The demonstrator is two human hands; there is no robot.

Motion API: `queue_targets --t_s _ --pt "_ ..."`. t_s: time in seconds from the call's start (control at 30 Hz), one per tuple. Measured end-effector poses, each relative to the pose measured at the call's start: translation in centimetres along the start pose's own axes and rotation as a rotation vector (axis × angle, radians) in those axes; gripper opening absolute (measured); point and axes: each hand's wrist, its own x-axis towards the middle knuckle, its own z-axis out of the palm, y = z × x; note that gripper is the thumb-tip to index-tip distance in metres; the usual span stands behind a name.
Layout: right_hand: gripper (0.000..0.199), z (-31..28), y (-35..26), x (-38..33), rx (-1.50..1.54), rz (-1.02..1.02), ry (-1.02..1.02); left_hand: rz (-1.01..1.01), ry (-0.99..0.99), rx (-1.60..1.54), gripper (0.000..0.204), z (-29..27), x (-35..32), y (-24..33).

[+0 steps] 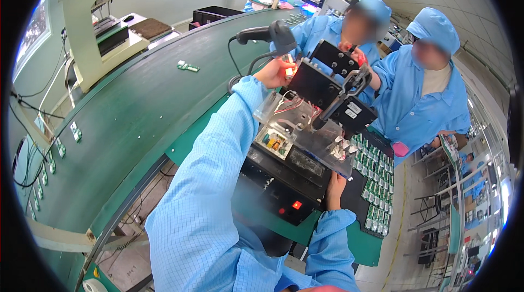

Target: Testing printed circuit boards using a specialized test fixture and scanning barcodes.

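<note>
Held a small glowing piece (290,72) pinched in the fingers of the left hand (270,75), too bright and tiny to name more closely, with the arm stretched forward and the piece just below a dark handheld scanner (283,38). Rested the right hand (335,189) against the right side of a black fixture (281,171); could not tell the grip there, with the fingers partly hidden by the housing. Had the fixture directly in front, between the two forearms, with a red lit button (296,204) on the near face. Saw on top of it a clear plate (316,142), a cluster of yellow components (275,143), thin wires, stacked black blocks (315,85) and a metal clamp (357,82). Had to the right a dark tray (353,200) bearing rows of green circuit boards (376,183). Had to the left a long green work surface (153,106), with a lone board (188,66) lying well apart from the fixture. Faced two co-workers (431,87) in blue caps and smocks.
</note>
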Motion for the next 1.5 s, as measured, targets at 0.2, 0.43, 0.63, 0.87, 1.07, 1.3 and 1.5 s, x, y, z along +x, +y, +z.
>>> queue_targets --t_s 0.2,0.43,0.63,0.87,1.07,1.3,1.5 --pt "0.031 -0.1 -1.2 0.0 -0.025 0.003 -0.034 0.008 0.169 0.026 0.013 1.0 -1.6 0.6" --pt "0.035 0.0 -1.6 -0.2 -0.072 0.027 -0.072 -0.169 0.187 0.164 0.010 1.1 -2.2 2.7" --pt "0.035 0.1 -2.4 -0.2 -0.188 -0.047 -0.044 -0.158 0.272 0.227 0.014 1.7 -2.1 2.8" --pt "0.036 0.3 -4.6 -0.5 -0.148 0.005 -0.068 -0.239 0.297 0.580 0.019 0.1 -5.9 3.2" --pt "0.035 -0.1 -3.3 -0.3 -0.149 0.007 -0.082 -0.171 0.224 0.820 0.021 -1.4 -12.8 5.6" --pt "0.031 -0.6 1.3 0.6 -0.161 -0.006 -0.054 -0.087 0.450 0.870 0.033 -1.7 -22.8 7.7" --pt "0.032 -1.0 1.0 0.3 -0.257 -0.016 -0.062 -0.155 0.785 0.823 0.050 -5.8 -30.6 12.1"
